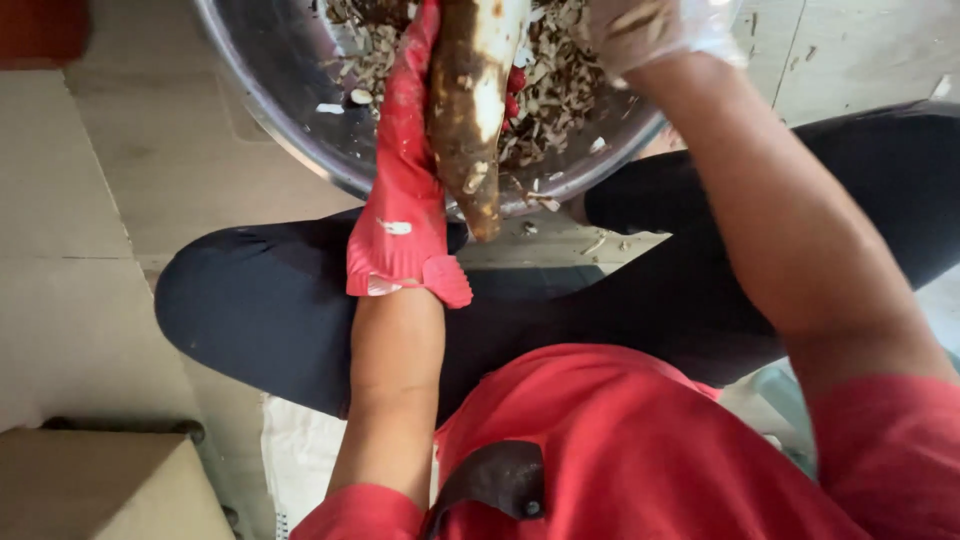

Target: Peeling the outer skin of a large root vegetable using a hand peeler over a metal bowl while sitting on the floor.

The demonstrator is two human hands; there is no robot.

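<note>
Below, peelings (pixel 560 95) crowd the steel bowl (pixel 290 110) — root (pixel 470 110) lies across.

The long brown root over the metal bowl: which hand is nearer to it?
Left. The left hand, in a red glove, grips the root; the right hand, in a clear glove, is beside its upper end.

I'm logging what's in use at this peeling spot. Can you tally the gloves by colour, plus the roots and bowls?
Red rubber glove, on the left hand: 1
Clear plastic glove, on the right hand: 1
Partly peeled brown root: 1
Metal bowl holding peelings: 1
Total: 4
</note>
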